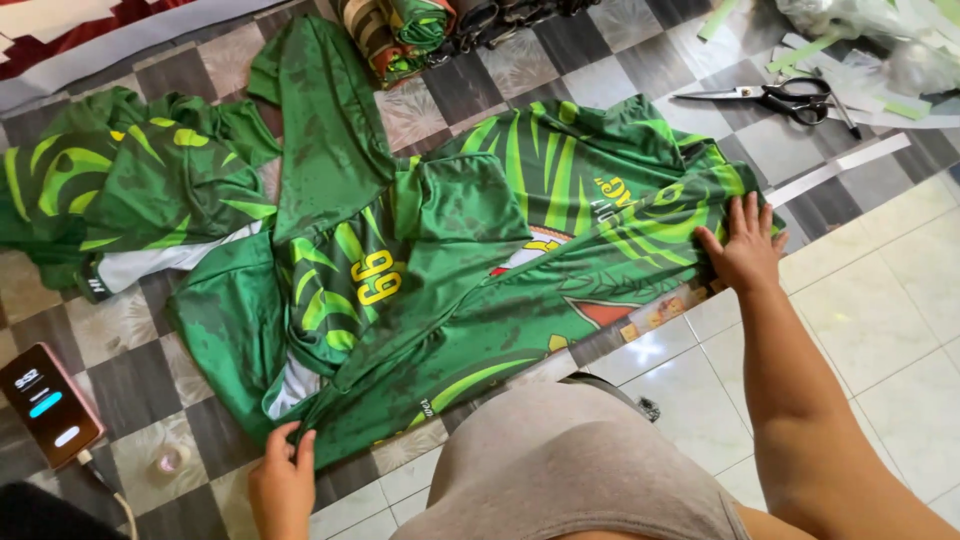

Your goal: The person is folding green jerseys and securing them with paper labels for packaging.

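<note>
At the bottom centre of the frame, nearest the camera, is the person's knee in grey cloth [570,470]. Left of it, the left hand [283,485] is closed and pinches the lower edge of the green jersey [470,270], which is spread on the tiled floor [880,330] in the middle of the frame. At the right, the right hand [745,248] lies flat with open fingers, pressing the other edge of this jersey. A second green garment [110,190] lies at the upper left. A phone [45,403] with a lit screen is at the lower left, and black scissors [775,98] lie at the upper right among paper strips.
</note>
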